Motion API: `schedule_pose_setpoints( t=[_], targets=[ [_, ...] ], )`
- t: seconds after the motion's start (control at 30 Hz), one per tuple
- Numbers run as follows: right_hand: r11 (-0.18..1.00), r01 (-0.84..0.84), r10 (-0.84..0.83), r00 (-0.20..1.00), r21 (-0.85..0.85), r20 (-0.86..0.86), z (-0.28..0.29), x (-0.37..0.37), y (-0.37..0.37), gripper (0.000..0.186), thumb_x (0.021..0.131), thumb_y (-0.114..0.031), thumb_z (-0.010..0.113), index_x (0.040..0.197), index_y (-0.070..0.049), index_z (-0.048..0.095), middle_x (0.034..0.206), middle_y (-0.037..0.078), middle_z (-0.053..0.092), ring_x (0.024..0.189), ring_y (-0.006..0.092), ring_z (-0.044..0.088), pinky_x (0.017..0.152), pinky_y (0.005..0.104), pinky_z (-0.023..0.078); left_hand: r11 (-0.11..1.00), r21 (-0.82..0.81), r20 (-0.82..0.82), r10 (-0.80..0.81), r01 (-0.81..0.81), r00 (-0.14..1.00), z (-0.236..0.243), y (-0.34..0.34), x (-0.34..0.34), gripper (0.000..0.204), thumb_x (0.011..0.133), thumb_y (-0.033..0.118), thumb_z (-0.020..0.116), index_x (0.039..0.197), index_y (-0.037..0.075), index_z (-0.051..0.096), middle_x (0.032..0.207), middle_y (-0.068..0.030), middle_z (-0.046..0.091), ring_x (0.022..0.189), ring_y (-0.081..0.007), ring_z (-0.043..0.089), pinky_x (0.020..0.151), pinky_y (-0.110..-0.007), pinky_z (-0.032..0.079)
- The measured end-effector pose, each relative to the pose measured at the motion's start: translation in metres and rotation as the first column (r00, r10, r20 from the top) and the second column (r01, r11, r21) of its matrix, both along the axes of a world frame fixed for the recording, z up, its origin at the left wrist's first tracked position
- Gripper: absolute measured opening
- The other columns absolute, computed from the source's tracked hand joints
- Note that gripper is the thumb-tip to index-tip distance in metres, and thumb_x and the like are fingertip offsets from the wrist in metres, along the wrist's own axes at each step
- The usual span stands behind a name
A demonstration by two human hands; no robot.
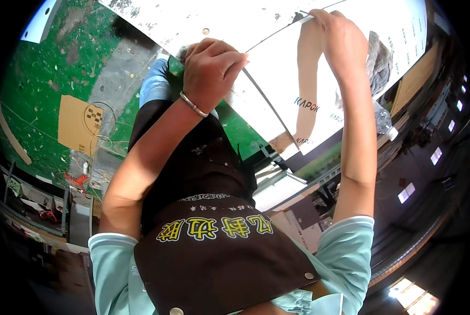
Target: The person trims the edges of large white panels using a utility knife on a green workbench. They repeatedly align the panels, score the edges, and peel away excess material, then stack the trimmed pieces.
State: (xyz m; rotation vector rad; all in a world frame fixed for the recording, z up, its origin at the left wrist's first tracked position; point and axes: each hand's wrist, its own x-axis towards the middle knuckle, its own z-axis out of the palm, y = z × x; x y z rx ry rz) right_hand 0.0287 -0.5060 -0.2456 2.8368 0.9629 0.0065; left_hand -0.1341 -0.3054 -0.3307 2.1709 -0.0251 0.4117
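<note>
A white panel [324, 107] with dark lettering printed over its surface lies in front of me, its dark edge running diagonally. My left hand [211, 68] is closed at the panel's left corner, with thumb and forefinger pinched together there. Bent over the panel's far edge is my right hand [342, 44], its fingertips pressed together beside a small dark sliver. What those fingertips hold is too small to make out. A tan image of my right forearm shows on the glossy panel.
A crumpled grey cloth [379, 60] and a clear plastic bottle [383, 121] are right of my right forearm. The panel rests over a stained white work surface [193, 21]. Flattened cardboard [77, 126] lies on the green floor [40, 115] at left.
</note>
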Motion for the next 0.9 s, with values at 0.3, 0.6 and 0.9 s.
schedule_pose_setpoints(
  t=[0.3,0.6,0.9],
  targets=[
    [0.993,0.025,-0.002,0.981,0.117,-0.195,-0.009,-0.045,0.023,0.028,0.086,-0.01,0.056,0.108,-0.017,0.071,0.086,0.007,0.065,0.081,0.0278,0.065,0.07,0.0387,0.052,0.999,-0.037,0.021,-0.026,0.026,0.999,-0.016,-0.001,-0.007,0.002,0.078,0.014,0.073,0.078,0.014,0.071,0.076,0.0017,0.064,0.08,-0.02,0.06,0.077,-0.035,0.045],
    [0.989,0.084,-0.057,0.975,0.119,-0.216,-0.027,-0.064,0.069,0.032,0.084,-0.005,0.058,0.11,-0.02,0.071,0.092,0.005,0.067,0.083,0.027,0.066,0.071,0.0373,0.053,0.99,-0.117,0.065,-0.07,0.077,0.995,-0.042,0.038,0.004,0.01,0.074,0.007,0.075,0.08,0.013,0.07,0.076,0.0002,0.064,0.076,-0.0221,0.06,0.075,-0.035,0.047],
    [0.998,0.053,-0.051,0.991,0.013,-0.122,-0.042,-0.052,0.076,0.035,0.083,-0.004,0.057,0.111,-0.019,0.071,0.091,0.005,0.067,0.083,0.0244,0.065,0.069,0.0368,0.054,0.988,-0.143,0.088,-0.052,0.064,0.995,-0.041,0.074,-0.002,0.008,0.077,0.004,0.072,0.083,0.01,0.071,0.081,-0.0019,0.066,0.079,-0.0227,0.061,0.073,-0.033,0.049]
  ],
)
